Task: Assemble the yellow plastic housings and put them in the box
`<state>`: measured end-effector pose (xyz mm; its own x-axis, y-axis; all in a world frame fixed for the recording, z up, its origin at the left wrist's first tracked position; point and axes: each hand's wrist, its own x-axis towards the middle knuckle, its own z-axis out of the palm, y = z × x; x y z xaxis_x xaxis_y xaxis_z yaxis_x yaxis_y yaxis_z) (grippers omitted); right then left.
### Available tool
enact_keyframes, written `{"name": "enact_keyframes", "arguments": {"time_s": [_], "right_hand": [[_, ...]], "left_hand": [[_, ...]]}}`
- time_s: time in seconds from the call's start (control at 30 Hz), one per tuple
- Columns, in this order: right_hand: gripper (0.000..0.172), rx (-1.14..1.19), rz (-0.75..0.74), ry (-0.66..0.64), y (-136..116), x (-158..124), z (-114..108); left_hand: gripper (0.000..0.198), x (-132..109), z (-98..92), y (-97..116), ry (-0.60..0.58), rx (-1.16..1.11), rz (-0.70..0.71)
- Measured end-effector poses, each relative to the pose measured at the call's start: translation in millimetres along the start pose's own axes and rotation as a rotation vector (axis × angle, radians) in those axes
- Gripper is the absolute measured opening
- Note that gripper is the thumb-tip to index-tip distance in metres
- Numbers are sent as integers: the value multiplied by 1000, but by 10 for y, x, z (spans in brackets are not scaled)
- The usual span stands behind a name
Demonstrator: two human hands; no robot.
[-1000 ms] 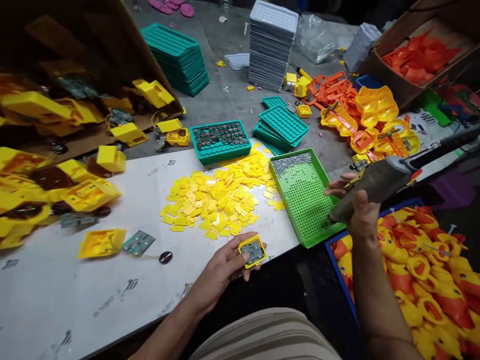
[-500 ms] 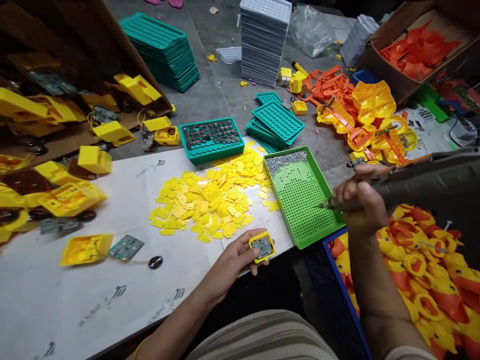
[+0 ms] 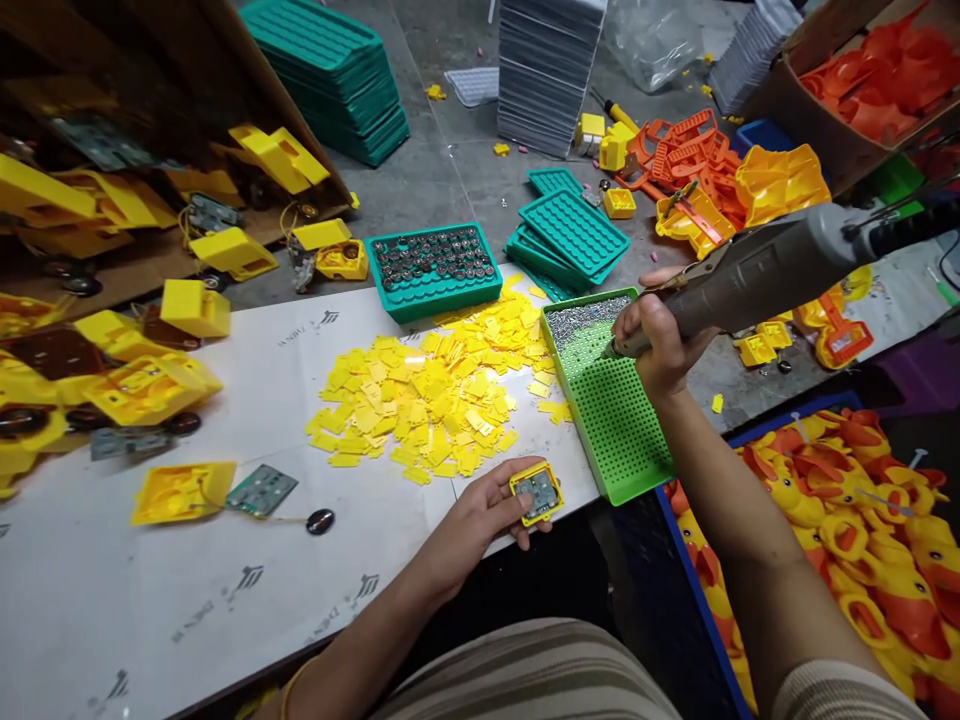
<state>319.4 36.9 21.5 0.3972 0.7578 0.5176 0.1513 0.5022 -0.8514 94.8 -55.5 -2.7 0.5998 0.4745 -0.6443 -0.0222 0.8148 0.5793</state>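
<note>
— Why was the left hand (image 3: 480,522) curled?
— It pinched one small yellow housing (image 3: 537,492), circuit side up, at the white board's (image 3: 150,590) near edge, likely for steadiness.
— The right hand (image 3: 660,335)?
— Wrapped round one electric screwdriver (image 3: 757,270), tip dipped among screws (image 3: 585,320) in the single green tray (image 3: 619,425). Yellow tabs (image 3: 427,400): too many to count.

The right hand (image 3: 660,335) now carries the grey power screwdriver (image 3: 765,265) up along the green tray (image 3: 622,440), away from the near right rim where it was a second ago. The tip, then low on the tray's bare gridded part, now dips at the far end, at the edge of the heap of screws (image 3: 585,318). The tool, nearly level half a second ago, slants up to the right.
</note>
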Motion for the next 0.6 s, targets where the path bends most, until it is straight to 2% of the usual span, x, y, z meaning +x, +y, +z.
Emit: {"name": "enact_keyframes", "arguments": {"time_s": [0.23, 0.37, 0.47, 0.53, 0.6], "right_hand": [[22, -35, 25, -8, 18, -14, 15], [24, -93, 30, -43, -20, -12, 38], [20, -57, 5, -51, -215, -34, 61], [18, 7, 12, -58, -447, -90, 70], [18, 48, 69, -124, -717, -189, 66]], "left_hand": [[58, 14, -12, 5, 18, -40, -26], [49, 40, -5, 15, 34, -100, -19], [44, 50, 31, 25, 65, -117, -17], [43, 52, 65, 25, 94, -115, -3], [44, 54, 95, 17, 107, -115, 21]]}}
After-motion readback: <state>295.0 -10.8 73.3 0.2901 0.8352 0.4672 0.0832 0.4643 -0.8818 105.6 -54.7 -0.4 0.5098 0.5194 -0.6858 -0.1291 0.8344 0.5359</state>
